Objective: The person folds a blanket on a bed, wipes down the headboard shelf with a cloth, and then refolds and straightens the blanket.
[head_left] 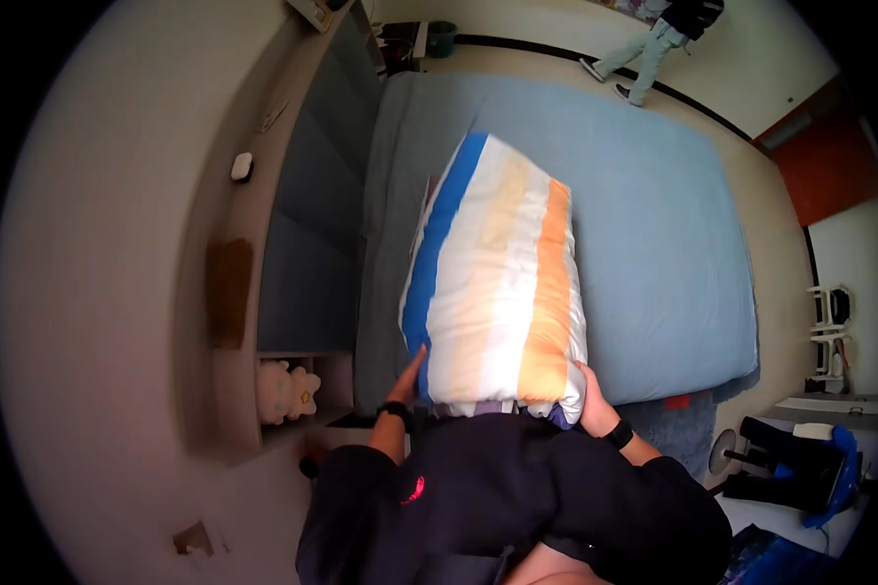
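In the head view, a folded quilt [498, 283] with blue, white, pale yellow and orange stripes lies over a blue-grey bed [654, 244], its near end close against the person's dark top [498, 478]. The left hand [413, 378] touches the blue-striped side near that end; its fingers are partly hidden, and whether they close on the cloth cannot be told. The right hand [593, 398] is at the opposite near corner, beside the orange stripe, touching the white edge; its grip cannot be made out either. The two hands are well apart, with the quilt between them, and each wrist has a dark band. Some purple cloth [562, 417] shows under the near end. Left of the bed, an open cubby [334, 382] in the headboard [307, 234] holds pale plush toys [285, 392], one with a yellow star. On the ledge [210, 210] above stands or lies a small white case [242, 167]; its inside cannot be seen. Past the far end of the bed is a dark green bucket [442, 39], its contents too small to tell. Another person [658, 44] in pale trousers is by the far wall, and at the lower right a chair [800, 468] has dark and blue cloth about it.
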Available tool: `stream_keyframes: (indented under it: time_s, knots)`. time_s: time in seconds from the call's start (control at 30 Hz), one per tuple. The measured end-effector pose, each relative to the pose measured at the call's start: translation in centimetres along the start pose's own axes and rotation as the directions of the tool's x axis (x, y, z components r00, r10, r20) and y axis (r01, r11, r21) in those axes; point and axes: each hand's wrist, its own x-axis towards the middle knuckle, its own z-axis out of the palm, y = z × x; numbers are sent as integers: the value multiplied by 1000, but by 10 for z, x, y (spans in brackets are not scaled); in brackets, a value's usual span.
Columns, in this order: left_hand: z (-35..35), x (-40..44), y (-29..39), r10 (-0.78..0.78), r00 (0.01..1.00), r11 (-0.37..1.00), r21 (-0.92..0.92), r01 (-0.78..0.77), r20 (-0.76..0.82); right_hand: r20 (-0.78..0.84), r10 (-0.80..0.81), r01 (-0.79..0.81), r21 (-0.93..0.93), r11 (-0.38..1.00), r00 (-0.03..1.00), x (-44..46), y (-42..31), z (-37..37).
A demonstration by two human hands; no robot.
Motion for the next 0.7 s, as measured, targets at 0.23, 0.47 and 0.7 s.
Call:
stream_keyframes:
  time_s: [0.23, 0.47, 0.7]
  knots:
    - [-21, 20, -53, 65, 995, 929, -370, -33, 75, -167, 123, -70, 292, 954, 978, 47, -56, 45]
    - [-46, 71, -72, 128, 991, 970, 213, -116, -41, 111, -510, 490, -506, 710, 853, -2, -100, 54]
    - [-97, 17, -21, 537, 843, 186, 979, -77, -35, -210, 374, -355, 125, 927, 903, 19, -56, -69]
